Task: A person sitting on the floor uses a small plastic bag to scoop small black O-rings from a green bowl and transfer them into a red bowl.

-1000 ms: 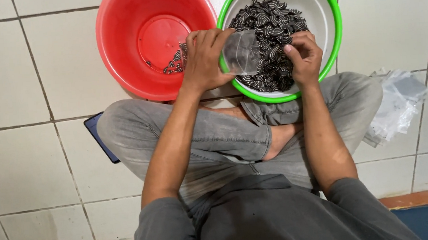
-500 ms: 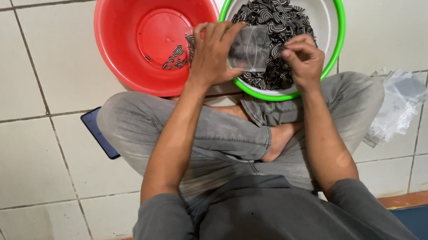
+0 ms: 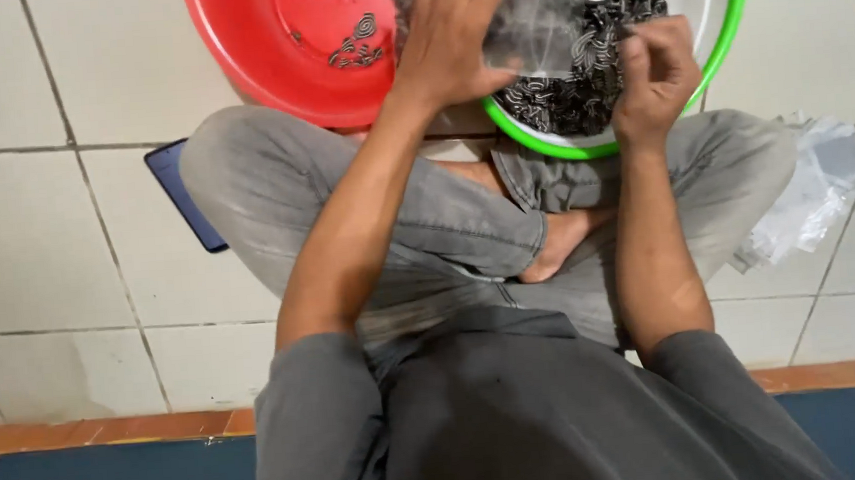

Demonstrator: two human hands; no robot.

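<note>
Over the green-rimmed basin [image 3: 724, 39], the left hand [image 3: 448, 33] grips a clear plastic bag [image 3: 542, 11]. The right hand [image 3: 652, 74] pinches its edge (fingers curled shut) beside the red basin [image 3: 264, 51]

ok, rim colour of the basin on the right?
Bright green rim on a white basin; head view.

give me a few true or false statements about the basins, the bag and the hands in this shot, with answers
1. The left hand holds a clear plastic bag over the basins. True.
2. The red basin is piled full of small dark parts. False: it holds only a few near its middle; the big heap lies in the green-rimmed white basin.
3. The right hand rests flat on the knee. False: it is raised over the green-rimmed basin, fingers pinched at the bag's edge.
4. A dark phone lies on the tiled floor beside the person's left knee. True.
5. More clear plastic bags lie on the floor at the person's right. True.
</note>
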